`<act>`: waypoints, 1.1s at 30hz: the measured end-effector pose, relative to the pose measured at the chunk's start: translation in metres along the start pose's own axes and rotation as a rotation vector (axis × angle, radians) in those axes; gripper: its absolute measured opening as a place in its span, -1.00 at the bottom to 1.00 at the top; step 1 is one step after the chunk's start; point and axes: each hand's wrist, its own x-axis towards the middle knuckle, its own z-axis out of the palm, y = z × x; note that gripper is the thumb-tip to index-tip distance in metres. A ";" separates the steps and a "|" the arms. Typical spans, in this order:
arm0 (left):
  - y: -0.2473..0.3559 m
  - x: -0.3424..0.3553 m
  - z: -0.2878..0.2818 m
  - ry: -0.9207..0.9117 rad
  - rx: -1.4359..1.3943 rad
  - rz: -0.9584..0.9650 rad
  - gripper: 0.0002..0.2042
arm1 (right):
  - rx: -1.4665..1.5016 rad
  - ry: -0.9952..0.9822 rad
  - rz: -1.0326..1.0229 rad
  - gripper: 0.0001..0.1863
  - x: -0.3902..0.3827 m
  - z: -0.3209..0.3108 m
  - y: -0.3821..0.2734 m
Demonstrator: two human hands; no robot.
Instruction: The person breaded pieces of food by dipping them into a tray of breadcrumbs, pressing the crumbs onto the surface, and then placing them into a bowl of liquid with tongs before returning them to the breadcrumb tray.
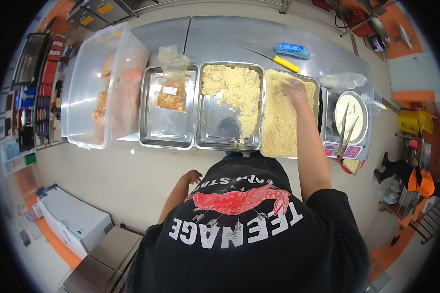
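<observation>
yellow crumbs (280, 122) under the right grip (294, 91)

A white chest (76, 222) stands at lower left – a yellow bin (414, 121) and a person in orange (421, 182) at far right.

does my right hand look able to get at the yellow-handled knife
Probably yes: the right hand is at the crumb tray, the knife lies just beyond, and nothing visible blocks the way.

The metal tray (168, 126) looks glossy, the crumbs (280, 119) rough, the plastic tub (84, 97) smooth
</observation>
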 end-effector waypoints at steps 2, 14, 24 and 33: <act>-0.029 0.012 0.000 0.003 -0.035 0.004 -0.60 | 0.082 -0.191 -0.033 -0.53 -0.003 0.032 -0.040; 0.054 -0.044 -0.025 0.245 -0.471 -0.040 -0.63 | -1.018 -0.283 -0.639 -0.68 0.071 0.094 -0.041; 0.008 -0.036 0.018 0.037 -0.259 -0.199 -0.61 | -0.472 -0.224 -0.323 -0.59 -0.052 0.093 -0.027; 0.043 -0.030 -0.051 0.069 -0.007 -0.103 -0.63 | -0.446 0.020 -0.236 -0.78 -0.077 0.093 -0.010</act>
